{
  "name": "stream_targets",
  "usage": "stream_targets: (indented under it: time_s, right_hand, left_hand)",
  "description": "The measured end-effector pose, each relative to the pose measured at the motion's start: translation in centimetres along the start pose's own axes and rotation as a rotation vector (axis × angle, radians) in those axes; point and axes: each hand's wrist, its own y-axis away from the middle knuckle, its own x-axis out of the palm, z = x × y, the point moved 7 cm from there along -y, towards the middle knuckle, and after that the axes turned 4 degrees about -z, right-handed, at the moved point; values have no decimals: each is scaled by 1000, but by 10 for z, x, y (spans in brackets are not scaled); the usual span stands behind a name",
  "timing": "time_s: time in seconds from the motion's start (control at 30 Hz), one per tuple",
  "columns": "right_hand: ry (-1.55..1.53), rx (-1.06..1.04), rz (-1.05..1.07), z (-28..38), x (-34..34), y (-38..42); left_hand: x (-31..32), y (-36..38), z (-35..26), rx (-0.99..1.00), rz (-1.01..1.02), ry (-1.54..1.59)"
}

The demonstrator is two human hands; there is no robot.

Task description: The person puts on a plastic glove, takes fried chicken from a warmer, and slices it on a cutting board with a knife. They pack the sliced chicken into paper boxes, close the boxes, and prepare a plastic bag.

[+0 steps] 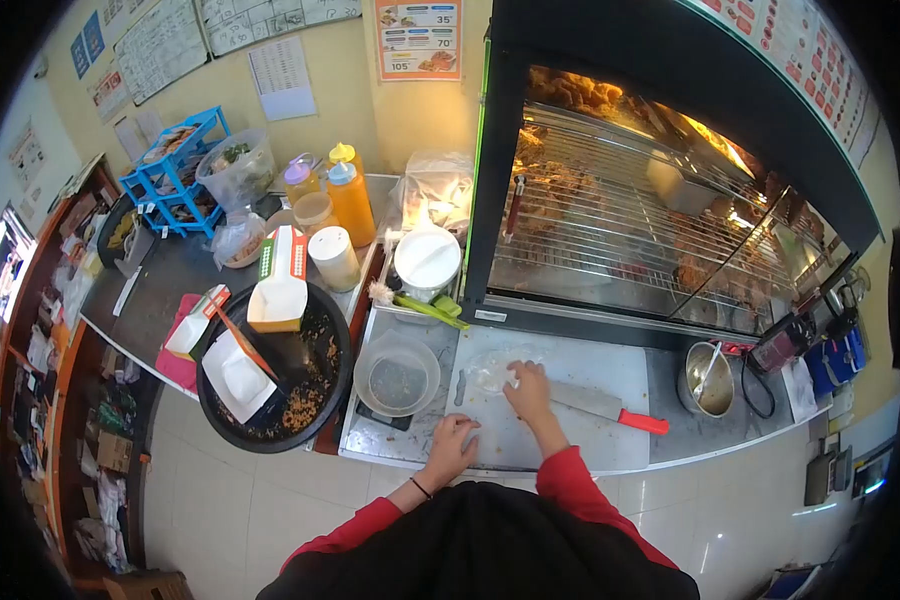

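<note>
My left hand (452, 447) is at the front edge of the white cutting board (610, 365), fingers curled together; whatever is in them, if anything, I cannot make out. Over the board, my right hand (528, 388) has its fingers bent and apart. Just left of its fingertips lies a thin clear plastic piece (492, 370), whose kind is hard to tell. Beside the right hand rests a wide-bladed knife (585, 400) with a red handle, which points right. A clear plastic tub (398, 375) stands left of the board, near my left hand.
A large black pan (315, 355) with brown crumbs and paper boxes stands left. Behind are sauce bottles (350, 205), a white lidded container (427, 258) and green vegetable stalks (432, 308). A glass warming cabinet (630, 200) fills the back right; a metal pot (706, 378) stands right.
</note>
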Motion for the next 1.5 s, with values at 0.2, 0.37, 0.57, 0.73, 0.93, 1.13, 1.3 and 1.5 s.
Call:
stream_targets:
  time_s: [0.2,0.37,0.57,0.73,0.93,1.13,1.3,1.5]
  right_hand:
    - [276,-374,-84,0,10,-18]
    - [158,-374,50,16,-7,-25]
    - [104,-411,55,-2,8,-34]
    - [39,-761,-17,45,-68,-11]
    - [-148,-916,-28,35,-140,34]
    - [-336,-899,15,-7,-170,61]
    - [-466,-779,-121,-15,-204,48]
    - [-298,-853,-123,15,-214,57]
  left_hand:
    - [22,-54,24,-232,-8,440]
    - [58,-87,60,-681,-73,1128]
    - [72,-91,85,-638,-84,809]
    - [81,-107,27,-656,-278,1310]
    - [93,-132,-51,-402,-334,1869]
    - [102,-137,-125,-186,-205,2256]
    - [122,-130,-103,-245,-269,1568]
    - [181,-128,-111,-80,-193,756]
